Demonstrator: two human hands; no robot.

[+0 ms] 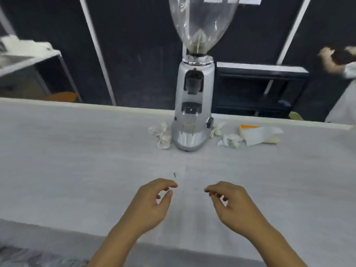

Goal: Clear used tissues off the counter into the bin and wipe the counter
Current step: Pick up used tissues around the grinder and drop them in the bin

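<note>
- White crumpled tissues are lying on the table, touching the grinder; more tissues are sitting right of it.
- I am holding my left hand and right hand loosely curled, gripping nothing.
- Reaching carelessly risks knocking the grinder.

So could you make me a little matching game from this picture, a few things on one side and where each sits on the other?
Things:
1. coffee grinder
2. crumpled tissues
3. tissue pack
4. left hand

Places:
A. far right on the counter
B. near edge, empty, fingers curled
C. middle of the counter, upright
D. just left of the grinder's base

Pairs: 1-C, 2-D, 3-A, 4-B
</note>
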